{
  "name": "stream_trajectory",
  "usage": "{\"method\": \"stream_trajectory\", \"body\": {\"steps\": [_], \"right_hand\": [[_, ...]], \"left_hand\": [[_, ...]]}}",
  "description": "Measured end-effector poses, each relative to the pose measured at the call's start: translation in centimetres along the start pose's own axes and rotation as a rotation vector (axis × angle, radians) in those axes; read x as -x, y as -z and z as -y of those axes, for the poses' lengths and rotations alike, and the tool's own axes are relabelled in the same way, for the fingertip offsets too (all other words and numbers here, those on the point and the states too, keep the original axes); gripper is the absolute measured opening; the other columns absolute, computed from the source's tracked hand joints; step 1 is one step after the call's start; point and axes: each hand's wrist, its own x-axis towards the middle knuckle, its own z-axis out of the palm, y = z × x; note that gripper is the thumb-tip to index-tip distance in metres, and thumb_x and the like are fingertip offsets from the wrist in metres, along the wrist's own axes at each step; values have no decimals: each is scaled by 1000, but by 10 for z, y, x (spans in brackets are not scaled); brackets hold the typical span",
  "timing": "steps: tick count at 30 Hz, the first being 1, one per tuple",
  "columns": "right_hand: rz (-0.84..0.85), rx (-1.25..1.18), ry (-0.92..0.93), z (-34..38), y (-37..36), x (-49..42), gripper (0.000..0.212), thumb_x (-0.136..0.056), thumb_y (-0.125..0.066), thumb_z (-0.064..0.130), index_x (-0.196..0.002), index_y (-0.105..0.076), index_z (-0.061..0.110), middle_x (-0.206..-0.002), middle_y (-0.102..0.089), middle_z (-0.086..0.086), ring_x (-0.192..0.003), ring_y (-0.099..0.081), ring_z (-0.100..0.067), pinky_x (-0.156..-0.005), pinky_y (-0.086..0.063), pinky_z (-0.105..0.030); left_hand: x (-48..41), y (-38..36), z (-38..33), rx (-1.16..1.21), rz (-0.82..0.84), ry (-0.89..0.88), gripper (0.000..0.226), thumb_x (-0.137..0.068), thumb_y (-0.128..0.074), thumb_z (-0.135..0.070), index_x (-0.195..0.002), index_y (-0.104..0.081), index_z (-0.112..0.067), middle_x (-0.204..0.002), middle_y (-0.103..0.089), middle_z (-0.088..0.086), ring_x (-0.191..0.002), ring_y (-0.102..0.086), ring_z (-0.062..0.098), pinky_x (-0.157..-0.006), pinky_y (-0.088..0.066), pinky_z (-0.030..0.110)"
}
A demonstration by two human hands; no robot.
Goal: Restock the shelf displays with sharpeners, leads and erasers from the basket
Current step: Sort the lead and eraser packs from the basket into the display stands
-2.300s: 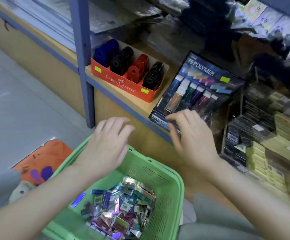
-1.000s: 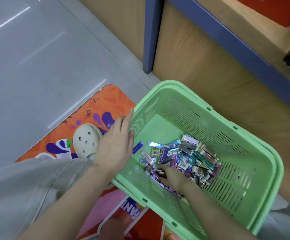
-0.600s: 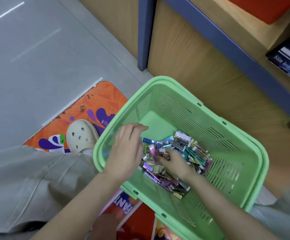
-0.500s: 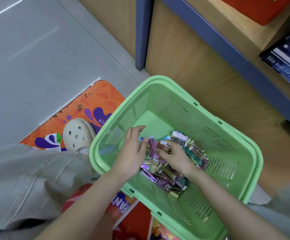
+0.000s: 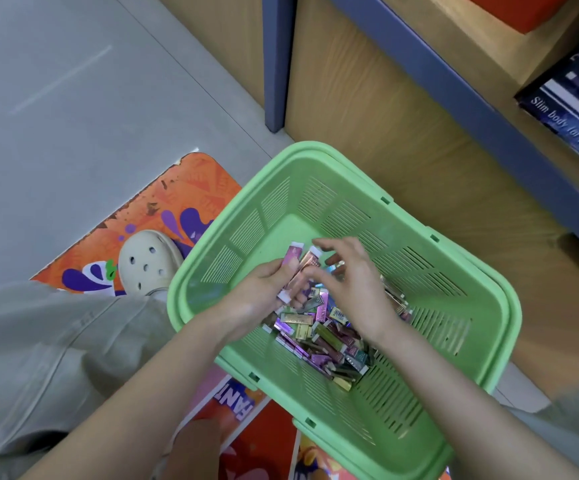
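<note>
A green plastic basket (image 5: pixel 461 306) sits on the floor below the shelf, with a heap of several small shiny lead cases (image 5: pixel 319 332) in purple, pink, gold and green in its bottom. My left hand (image 5: pixel 264 292) is inside the basket and grips two lead cases (image 5: pixel 298 268), a pink one and a rose-gold one, their white caps pointing up. My right hand (image 5: pixel 347 282) hovers just right of them over the heap, fingers spread and lightly bent, its thumb near the held cases. What lies under its palm is hidden.
The wooden shelf unit with a blue edge (image 5: pixel 454 88) and blue post (image 5: pixel 274 60) stands behind the basket. A dark lead display box (image 5: pixel 572 109) sits on the shelf at the right. An orange floor mat (image 5: pixel 163 220), my beige shoe (image 5: pixel 146 261) and grey floor lie left.
The view dropped from the shelf to the basket. Both hands went into the heap. My left hand now holds two lead cases that it did not hold a second ago.
</note>
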Motion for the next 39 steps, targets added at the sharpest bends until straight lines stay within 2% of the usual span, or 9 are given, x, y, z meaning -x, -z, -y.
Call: {"method": "stream_trajectory", "body": {"steps": [3, 6, 8, 14, 23, 27, 32, 35, 39], "right_hand": [[51, -148, -142, -26, 10, -9, 36, -89, -62, 29, -123, -51, 25, -120, -54, 5, -105, -54, -4, -92, -45, -16], [111, 46, -270, -71, 13, -12, 48, -95, -52, 34, -138, -43, 15, -138, -50, -2, -124, -49, -17, -107, -39, -36], [196, 195, -379, -99, 10, -11, 62, -92, -57, 33, -145, -32, 11, -146, -42, -7, -131, -43, -24, -109, -34, -39], [330, 514, -421, -139, -9, -2, 99, -83, -65, 44, -152, -1, 13, -159, -14, -6, -146, -13, -22, -120, -11, -35], [255, 505, -420, -144, -32, -11, 88, -83, -61, 55, -145, -24, 5, -136, -32, -13, -131, -27, -26, -112, -24, -35], [237, 677, -441, -142, -42, -18, 80, -85, -57, 58, -137, -31, 2, -132, -35, -17, -123, -37, -30, -107, -32, -37], [265, 606, -462, -138, -45, -30, 46, -98, -47, 34, -128, -35, 1, -128, -39, -18, -97, -59, -35, -74, -49, -41], [318, 587, -490, -135, -42, -37, 44, -100, -42, 32, -129, -34, 0, -131, -37, -19, -103, -57, -38, -75, -45, -42], [320, 466, -485, -121, -40, -34, 50, -100, -41, 37, -136, -34, 2, -134, -40, -16, -113, -52, -33, -89, -44, -41]], "left_hand": [[4, 1, -2, -142, 39, 48, 20, -99, -43, -21, -99, -59, -9, -79, -61, 5, -65, -60, 9, -66, -53, 18], [4, 5, 1, -152, 22, 63, 19, -97, -46, -23, -101, -60, -10, -83, -66, 4, -70, -62, 14, -85, -50, 40], [3, 7, 1, -122, -12, 59, 17, -97, -47, -24, -103, -58, -13, -81, -70, 0, -69, -65, 14, -92, -45, 54], [-3, 10, 9, -108, -55, 33, 16, -99, -45, -24, -107, -56, -16, -98, -68, 17, -71, -64, 18, -90, -46, 56], [-9, 4, 3, -91, -89, 20, 14, -100, -40, -22, -98, -51, -29, -93, -66, 3, -75, -65, 16, -89, -50, 33], [-10, 6, 9, -106, -115, 19, 14, -101, -40, -21, -104, -53, -23, -94, -68, 3, -74, -65, 16, -94, -47, 43], [-11, 9, 16, -82, -163, 35, 14, -101, -40, -17, -105, -53, -14, -90, -66, 7, -67, -66, 14, -76, -56, 31], [-14, 9, 17, -47, -221, 51, 13, -101, -40, -17, -96, -52, -19, -89, -66, 9, -66, -66, 16, -69, -56, 26], [-21, 10, 22, -36, -303, 92, 13, -101, -39, -19, -108, -48, -13, -92, -67, 7, -72, -68, 18, -69, -57, 24]]}}
